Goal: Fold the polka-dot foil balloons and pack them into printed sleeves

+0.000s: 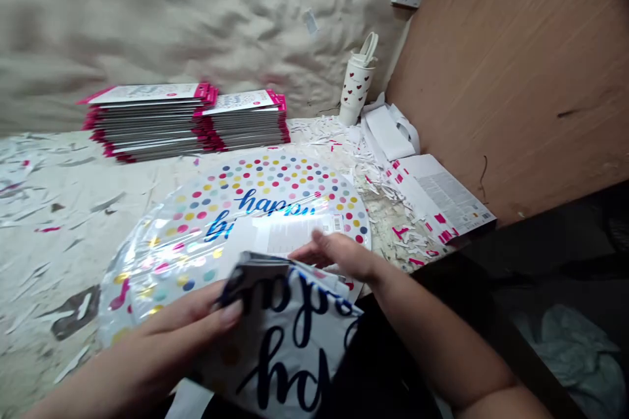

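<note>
My left hand [209, 317] is closed on a folded white foil balloon [289, 340] with large dark blue lettering, its thumb on the near face. My right hand [339, 255] is just behind the upper edge of the folded foil. Its thumb is raised and its fingers reach left, partly hidden by the foil; whether they touch it I cannot tell. Under both hands lie round flat foil balloons [289, 180] with coloured dots and blue "happy" lettering, overlapping one another. A white printed card [299, 229] with a barcode lies on top of them.
Two stacks of pink-edged packs, a left stack [147, 124] and a right stack [246, 121], stand at the back. A white tumbler [357, 88] with hearts is by the wall. Flattened card packaging [442, 190] lies at right. Paper scraps [73, 196] litter the table.
</note>
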`<state>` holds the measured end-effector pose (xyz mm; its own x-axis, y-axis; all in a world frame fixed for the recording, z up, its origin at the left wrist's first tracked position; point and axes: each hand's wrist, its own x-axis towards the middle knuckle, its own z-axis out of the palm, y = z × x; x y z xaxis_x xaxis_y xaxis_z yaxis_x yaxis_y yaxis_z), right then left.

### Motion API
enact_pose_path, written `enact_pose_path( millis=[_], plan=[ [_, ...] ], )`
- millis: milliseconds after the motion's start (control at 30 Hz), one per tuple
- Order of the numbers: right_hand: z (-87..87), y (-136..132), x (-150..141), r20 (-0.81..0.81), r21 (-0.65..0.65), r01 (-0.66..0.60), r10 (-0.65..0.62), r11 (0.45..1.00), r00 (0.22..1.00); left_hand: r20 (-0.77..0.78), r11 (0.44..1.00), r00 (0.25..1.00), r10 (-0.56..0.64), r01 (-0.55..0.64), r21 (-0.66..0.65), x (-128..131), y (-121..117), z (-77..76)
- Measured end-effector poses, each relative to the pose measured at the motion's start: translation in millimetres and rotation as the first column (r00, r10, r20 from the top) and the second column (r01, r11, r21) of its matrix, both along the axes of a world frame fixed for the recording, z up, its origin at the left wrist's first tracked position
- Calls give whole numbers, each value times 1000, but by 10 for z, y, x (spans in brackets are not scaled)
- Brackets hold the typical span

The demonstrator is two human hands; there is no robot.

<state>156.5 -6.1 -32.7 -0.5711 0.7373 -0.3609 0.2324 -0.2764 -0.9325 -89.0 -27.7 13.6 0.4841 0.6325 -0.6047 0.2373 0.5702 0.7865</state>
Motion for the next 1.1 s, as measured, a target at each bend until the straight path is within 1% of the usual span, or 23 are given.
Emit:
enact_pose_path(
  millis=[33,100,200,233,267,300,333,367,400,433,500,533,633,700,767,800,833,900,967,1000,1033,1067,1100],
  plan=[
    [41,95,42,-116,-128,-38,23,991,993,3,999,999,-46,46,-13,73,33,-2],
    [114,266,80,-238,-251,-126,65,960,969,2,996,996,-86,86,10,220,150,-12],
    [147,455,83,-139,-271,-144,109,952,984,-31,991,993,-110,111,68,332,353,-35],
    [134,509,109,-88,-275,-139,119,951,989,-79,983,992,-93,104,150,331,399,-43],
    [113,566,160,-39,-270,-95,88,958,995,-160,955,987,-34,79,285,320,424,-52],
    [87,627,237,7,-244,0,1,970,1000,-252,884,965,72,55,465,308,423,-64],
    [59,690,335,49,-197,124,-116,973,992,-327,758,922,206,61,649,305,396,-83],
    [34,755,443,82,-131,258,-249,957,965,-372,608,873,317,114,786,323,343,-110],
    [13,816,548,102,-62,382,-375,922,921,-405,482,840,361,203,852,368,269,-150],
    [0,872,638,103,-4,474,-471,881,876,-450,405,830,329,307,862,442,183,-201],
    [-2,954,740,71,45,545,-547,837,834,-566,341,815,120,502,795,655,14,-336],
    [7,978,750,46,55,560,-563,826,825,-620,325,784,34,578,749,768,-47,-410],
    [54,996,693,-24,64,574,-574,816,818,-710,309,702,-59,689,655,940,-55,-591],
    [77,980,668,-75,48,562,-558,826,826,-683,259,699,-212,714,650,825,66,-628],
    [76,961,678,-112,3,533,-530,846,841,-576,208,684,-447,706,677,579,197,-602],
    [65,955,685,-121,-29,515,-514,857,849,-514,233,691,-508,685,690,446,238,-578],
    [48,954,682,-123,-61,493,-496,868,859,-483,268,718,-501,660,702,330,256,-555],
    [4,970,631,-123,-110,440,-451,891,884,-509,307,779,-365,617,724,175,229,-523],
    [-43,1013,518,-139,-135,378,-395,916,908,-564,254,769,-300,634,730,120,179,-509],
    [-64,1043,451,-146,-140,346,-365,928,920,-568,219,747,-345,653,725,115,171,-504],
    [-82,1080,385,-149,-142,317,-337,938,930,-547,197,714,-436,669,717,115,185,-497],
    [-98,1121,326,-145,-141,294,-314,945,938,-502,199,686,-527,673,712,118,218,-490],
    [-112,1165,278,-134,-138,276,-294,951,946,-450,228,680,-579,665,711,124,267,-485]
  ],
)
